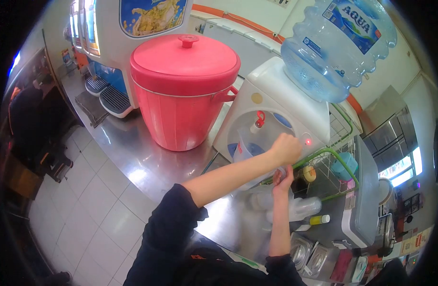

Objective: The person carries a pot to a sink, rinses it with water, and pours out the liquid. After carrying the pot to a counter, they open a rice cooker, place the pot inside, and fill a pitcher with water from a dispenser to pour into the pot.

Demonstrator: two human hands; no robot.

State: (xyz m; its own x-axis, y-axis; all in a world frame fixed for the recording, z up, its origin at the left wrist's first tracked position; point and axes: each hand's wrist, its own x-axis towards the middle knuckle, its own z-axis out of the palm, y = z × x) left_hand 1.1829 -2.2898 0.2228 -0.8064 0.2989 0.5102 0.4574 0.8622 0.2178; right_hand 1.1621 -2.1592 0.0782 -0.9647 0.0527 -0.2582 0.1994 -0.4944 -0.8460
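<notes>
My left hand [286,149] is closed in front of the white water dispenser [271,88], near its red light; what it holds, if anything, is hidden. Just below it, my right hand [283,180] has its fingers curled around something too small to make out. A translucent plastic jug [245,148] stands under the red tap [260,119], partly behind my left forearm. Clear plastic cups [304,208] lie beside my right wrist. On top of the dispenser sits a large, tilted-looking water bottle [340,47].
A red lidded bucket [180,100] stands on the metal counter [133,157], left of the dispenser. Behind it is a drink machine [104,57]. At the right are a green wire rack [343,193], a yellow bottle [319,219] and metal trays [316,260].
</notes>
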